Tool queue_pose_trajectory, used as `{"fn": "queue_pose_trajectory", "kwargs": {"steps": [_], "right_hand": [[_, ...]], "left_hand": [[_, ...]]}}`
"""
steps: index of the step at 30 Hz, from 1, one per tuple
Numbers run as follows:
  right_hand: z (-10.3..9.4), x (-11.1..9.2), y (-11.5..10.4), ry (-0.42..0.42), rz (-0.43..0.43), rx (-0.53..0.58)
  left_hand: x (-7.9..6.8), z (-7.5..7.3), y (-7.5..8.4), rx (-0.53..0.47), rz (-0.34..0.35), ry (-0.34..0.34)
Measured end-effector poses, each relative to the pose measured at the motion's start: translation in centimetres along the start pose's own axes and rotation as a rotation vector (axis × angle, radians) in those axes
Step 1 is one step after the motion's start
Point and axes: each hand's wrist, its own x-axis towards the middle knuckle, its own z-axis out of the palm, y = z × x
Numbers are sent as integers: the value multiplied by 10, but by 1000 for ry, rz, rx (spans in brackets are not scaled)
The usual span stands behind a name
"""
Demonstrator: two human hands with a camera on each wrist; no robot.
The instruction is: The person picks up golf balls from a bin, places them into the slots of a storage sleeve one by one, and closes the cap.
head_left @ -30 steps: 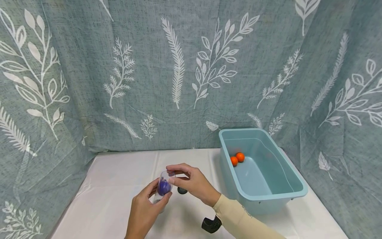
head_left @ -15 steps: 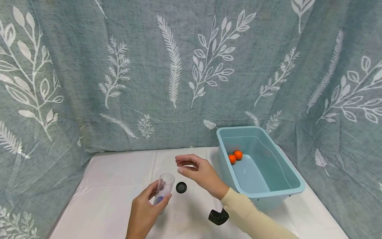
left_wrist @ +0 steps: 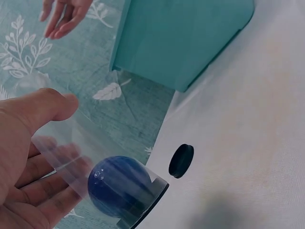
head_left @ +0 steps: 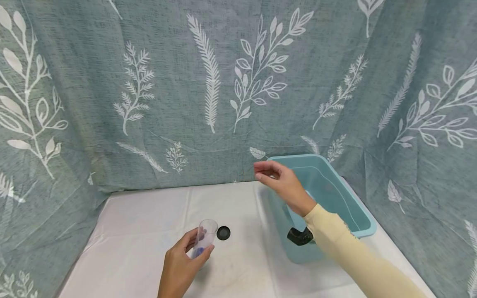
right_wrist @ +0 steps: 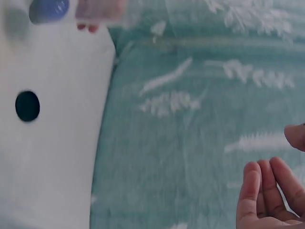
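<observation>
My left hand grips a clear plastic tube, thumb on one side and fingers on the other. A blue-purple ball sits at the tube's dark-edged bottom end, while the upper end is uncovered. On the table, just right of the tube, lies a round black cap. My right hand is raised at the near left part of a light blue bin. Its fingers are loosely bent with nothing between them; in the right wrist view the thumb stands apart from the fingertips.
A white cloth covers the table. Behind and at both sides hangs a grey-green curtain with white leaf prints. The bin stands at the right, partly hidden by my right forearm, which carries a black wrist camera.
The ball has dropped from high in the tube to its bottom. My right hand has left the tube's mouth and moved up and right to the bin, hiding the two orange balls inside.
</observation>
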Motion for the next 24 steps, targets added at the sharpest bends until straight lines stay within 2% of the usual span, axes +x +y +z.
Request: {"fn": "queue_pose_trajectory", "kwargs": {"steps": [6,12,17,24], "right_hand": [[-42,11,13,80,60,-28],[-84,18,41,131,198,-150],[-107,25,63,104,277,-285],[-113,35,83,7,287,-435]], "left_hand": [[-1,2,0,2,0,-3],[-2,3,0,7,10,2],[-3,4,-1,11,-2,-6],[-4,3,-3,33,6,-1]]}}
